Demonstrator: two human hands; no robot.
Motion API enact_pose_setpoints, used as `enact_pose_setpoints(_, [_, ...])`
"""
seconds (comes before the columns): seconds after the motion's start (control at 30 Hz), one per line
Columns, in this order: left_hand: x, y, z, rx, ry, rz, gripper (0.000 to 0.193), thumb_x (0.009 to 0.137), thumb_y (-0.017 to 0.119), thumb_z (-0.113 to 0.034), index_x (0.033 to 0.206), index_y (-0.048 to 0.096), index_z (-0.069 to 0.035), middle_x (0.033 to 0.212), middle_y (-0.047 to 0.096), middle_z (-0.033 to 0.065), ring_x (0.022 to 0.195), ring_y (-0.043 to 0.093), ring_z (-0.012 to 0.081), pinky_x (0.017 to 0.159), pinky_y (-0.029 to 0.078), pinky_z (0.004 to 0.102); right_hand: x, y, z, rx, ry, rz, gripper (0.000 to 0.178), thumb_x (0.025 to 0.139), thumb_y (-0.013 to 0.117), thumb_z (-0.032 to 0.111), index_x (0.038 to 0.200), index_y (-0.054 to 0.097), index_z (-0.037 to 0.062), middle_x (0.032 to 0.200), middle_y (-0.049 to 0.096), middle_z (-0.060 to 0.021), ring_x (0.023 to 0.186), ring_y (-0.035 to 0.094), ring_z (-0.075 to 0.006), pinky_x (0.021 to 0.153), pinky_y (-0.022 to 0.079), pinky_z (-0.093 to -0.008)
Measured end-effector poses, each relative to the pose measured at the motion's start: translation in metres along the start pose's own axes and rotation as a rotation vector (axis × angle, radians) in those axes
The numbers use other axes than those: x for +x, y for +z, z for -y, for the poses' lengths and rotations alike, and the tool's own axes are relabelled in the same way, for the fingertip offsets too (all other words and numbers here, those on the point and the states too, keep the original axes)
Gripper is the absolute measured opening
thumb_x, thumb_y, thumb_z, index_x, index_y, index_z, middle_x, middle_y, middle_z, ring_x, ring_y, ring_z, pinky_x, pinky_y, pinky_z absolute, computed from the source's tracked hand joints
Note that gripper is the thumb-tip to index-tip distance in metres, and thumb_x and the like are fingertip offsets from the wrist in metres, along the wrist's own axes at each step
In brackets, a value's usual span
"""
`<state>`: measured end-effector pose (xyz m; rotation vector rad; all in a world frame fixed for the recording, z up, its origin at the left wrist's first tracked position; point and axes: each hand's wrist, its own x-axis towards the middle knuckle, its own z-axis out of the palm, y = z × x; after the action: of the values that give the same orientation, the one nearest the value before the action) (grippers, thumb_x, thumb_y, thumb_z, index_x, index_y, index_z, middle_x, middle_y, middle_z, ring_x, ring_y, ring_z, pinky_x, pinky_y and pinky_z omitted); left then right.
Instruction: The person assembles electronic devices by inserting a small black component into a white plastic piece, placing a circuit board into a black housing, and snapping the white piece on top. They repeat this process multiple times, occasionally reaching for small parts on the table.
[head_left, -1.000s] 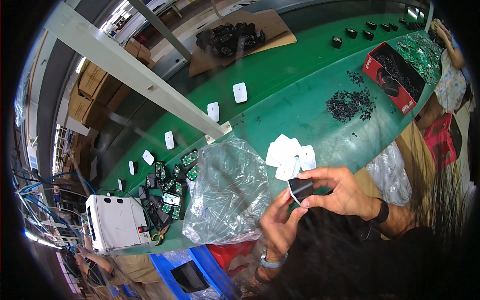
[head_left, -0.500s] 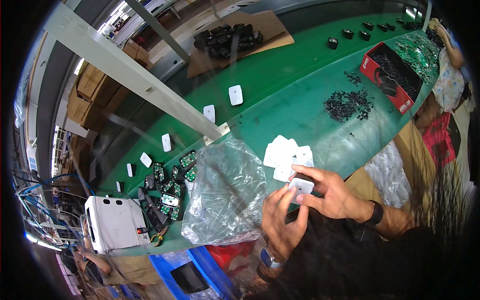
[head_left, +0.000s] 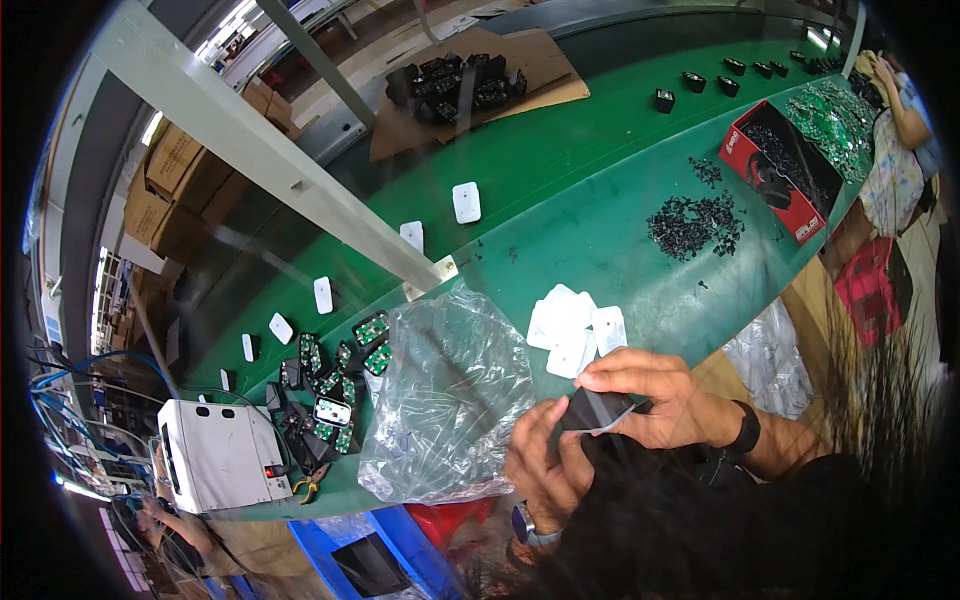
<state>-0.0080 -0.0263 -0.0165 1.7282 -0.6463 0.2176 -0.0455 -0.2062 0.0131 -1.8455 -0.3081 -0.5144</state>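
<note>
Between both hands, near the table's front edge, is a small black plastic case (head_left: 593,410) with a thin white edge along its near side. My left hand (head_left: 545,460) grips it from the left with bent fingers. My right hand (head_left: 660,400) pinches its right side between thumb and fingers. The case's dark side faces up and its white face is turned from view. Just beyond the hands lies a loose pile of white cover plates (head_left: 562,322). A clear plastic bag (head_left: 445,400) spreads over the table left of my left hand.
White-faced cases (head_left: 466,203) line the green belt behind a metal post (head_left: 290,180). Circuit-board cases (head_left: 335,385), pliers (head_left: 311,484) and a white machine (head_left: 225,455) stand left. Black small parts (head_left: 697,220), a red box (head_left: 780,170) and a person (head_left: 905,110) are right.
The case in my hands has tilted from white face up to dark side up. My fingers have shifted around it. White-faced cases on the belt appear slightly farther left.
</note>
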Motion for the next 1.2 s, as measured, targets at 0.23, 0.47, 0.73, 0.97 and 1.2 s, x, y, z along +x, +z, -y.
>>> enact_pose_setpoints(0.23, [0.014, 0.001, 0.005, 0.027, -0.034, -0.070, 0.036, 0.076, 0.059, 0.016, 0.111, 0.066, 0.007, 0.108, 0.065, 0.0202, 0.101, 0.066, 0.0314, 0.090, 0.053, 0.0374, 0.018, 0.001, -0.013, -0.051, 0.011, 0.055, 0.052, 0.077, 0.082, 0.003, 0.126, 0.067, 0.0013, 0.122, 0.067, -0.0175, 0.107, 0.068, -0.0306, 0.091, 0.055, -0.0374])
enact_pose_setpoints(0.47, [0.025, -0.005, 0.011, 0.223, 0.010, -0.064, 0.036, 0.075, 0.066, 0.008, 0.110, 0.068, 0.000, 0.104, 0.065, 0.0191, 0.091, 0.066, 0.0360, 0.081, 0.054, 0.0372, 0.037, 0.006, -0.023, -0.013, 0.081, 0.124, 0.054, 0.076, 0.087, 0.013, 0.125, 0.067, 0.0013, 0.121, 0.068, -0.0172, 0.110, 0.068, -0.0297, 0.093, 0.054, -0.0368])
enact_pose_setpoints(0.73, [0.037, -0.017, 0.021, -0.160, -0.287, 0.182, 0.037, 0.083, 0.075, -0.001, 0.118, 0.066, 0.004, 0.104, 0.064, 0.0173, 0.091, 0.068, 0.0270, 0.078, 0.055, 0.0338, 0.029, 0.007, -0.032, 0.369, 0.448, 0.081, 0.053, 0.081, 0.083, 0.009, 0.129, 0.061, 0.0017, 0.121, 0.067, -0.0121, 0.111, 0.066, -0.0217, 0.096, 0.053, -0.0360])
enact_pose_setpoints(0.97, [0.045, -0.011, 0.033, 0.021, -0.120, 0.213, 0.042, 0.092, 0.071, -0.008, 0.128, 0.056, 0.008, 0.108, 0.059, 0.0170, 0.095, 0.064, 0.0282, 0.084, 0.053, 0.0355, 0.075, -0.011, -0.067, 0.066, 0.374, 0.270, 0.043, 0.087, 0.076, 0.002, 0.127, 0.060, 0.0030, 0.121, 0.064, -0.0079, 0.109, 0.063, -0.0177, 0.095, 0.054, -0.0335])
enact_pose_setpoints(1.2, [0.046, -0.061, 0.046, 0.637, -0.186, 0.258, 0.038, 0.094, 0.061, -0.008, 0.129, 0.054, 0.005, 0.123, 0.054, 0.0245, 0.110, 0.054, 0.0417, 0.100, 0.042, 0.0489, 0.243, -0.080, -0.236, -0.436, 0.457, 0.123, 0.040, 0.082, 0.080, 0.016, 0.114, 0.069, -0.0040, 0.093, 0.071, -0.0138, 0.076, 0.065, -0.0175, 0.071, 0.054, -0.0346])
